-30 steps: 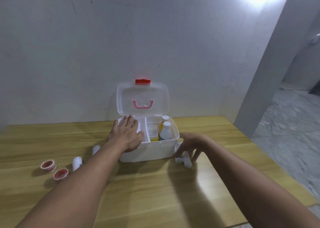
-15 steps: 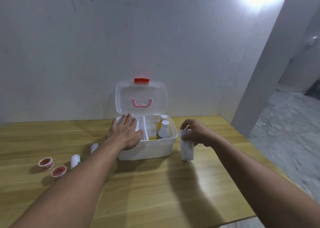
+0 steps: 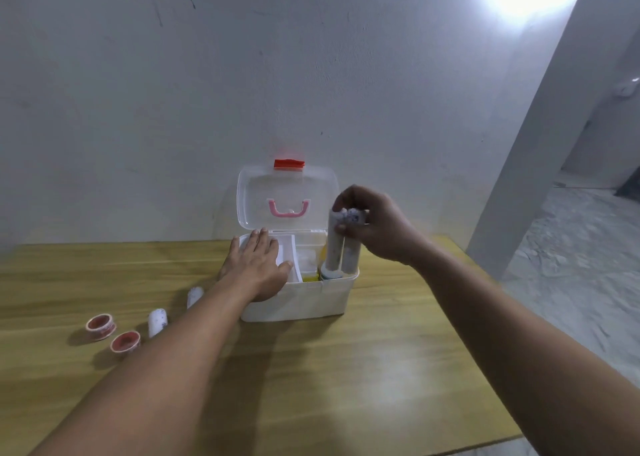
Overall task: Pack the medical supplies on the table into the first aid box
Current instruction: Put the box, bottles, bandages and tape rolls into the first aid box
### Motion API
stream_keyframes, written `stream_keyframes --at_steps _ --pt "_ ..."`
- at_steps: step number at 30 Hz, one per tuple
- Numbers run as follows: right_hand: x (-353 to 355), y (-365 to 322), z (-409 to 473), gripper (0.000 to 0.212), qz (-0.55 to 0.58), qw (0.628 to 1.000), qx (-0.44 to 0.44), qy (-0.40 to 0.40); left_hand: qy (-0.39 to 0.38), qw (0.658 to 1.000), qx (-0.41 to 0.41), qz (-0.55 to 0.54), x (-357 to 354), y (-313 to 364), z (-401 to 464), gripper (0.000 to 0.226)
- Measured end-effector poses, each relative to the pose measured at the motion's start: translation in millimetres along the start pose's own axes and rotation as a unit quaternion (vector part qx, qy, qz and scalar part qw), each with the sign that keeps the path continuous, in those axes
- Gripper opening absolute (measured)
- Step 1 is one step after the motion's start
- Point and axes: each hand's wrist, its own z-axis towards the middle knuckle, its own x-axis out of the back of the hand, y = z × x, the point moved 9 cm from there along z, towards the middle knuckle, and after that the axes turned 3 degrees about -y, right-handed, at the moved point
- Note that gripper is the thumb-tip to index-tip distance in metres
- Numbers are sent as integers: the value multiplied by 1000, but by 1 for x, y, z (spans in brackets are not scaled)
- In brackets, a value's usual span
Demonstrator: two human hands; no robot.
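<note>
From the head view, 2 white rolls (image 3: 342, 247) are gripped upright at their tops by the right hand (image 3: 375, 228), lower ends held just over the right compartment of the open first aid box (image 3: 304, 299). The left hand (image 3: 258, 268) is laid flat, fingers spread, on the box's left rim. On the wooden table (image 3: 346, 369), 2 more white rolls (image 3: 158, 322) and 2 red tape rolls (image 3: 100, 326) are seen left of the box.

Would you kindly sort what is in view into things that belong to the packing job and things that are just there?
Job:
first aid box
two rolls in the right hand
two rolls on the table
two tape reels
bottle in the box

Just there:
wall
pillar
</note>
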Motion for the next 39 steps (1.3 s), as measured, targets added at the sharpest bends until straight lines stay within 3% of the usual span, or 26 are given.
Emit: stream_keyframes --at_steps 5,12,17,20,25,30,34,39 --pt "-36 2 4 30 -12 999 19 -35 0 1000 3 -6 1 0 -2 68" --pt "-36 6 11 34 -5 999 38 -10 7 1000 1 -9 0 0 -1 69" --pt "-54 15 6 29 -37 997 20 -70 9 1000 -3 3 1 0 -2 68" --pt "-55 24 0 28 -54 996 13 -65 10 1000 -5 -3 2 1 -3 68" --pt "-48 28 -10 25 -187 981 16 -51 6 1000 -4 -4 2 1 -3 68" --pt "-50 35 -9 16 -225 971 -2 -81 0 1000 -2 0 2 1 -3 67" --pt "-58 27 -12 12 -258 960 35 -103 1 1000 -1 1 2 1 -3 67" --pt "-63 22 -16 31 -307 942 41 -131 2 1000 -3 3 2 2 -2 67"
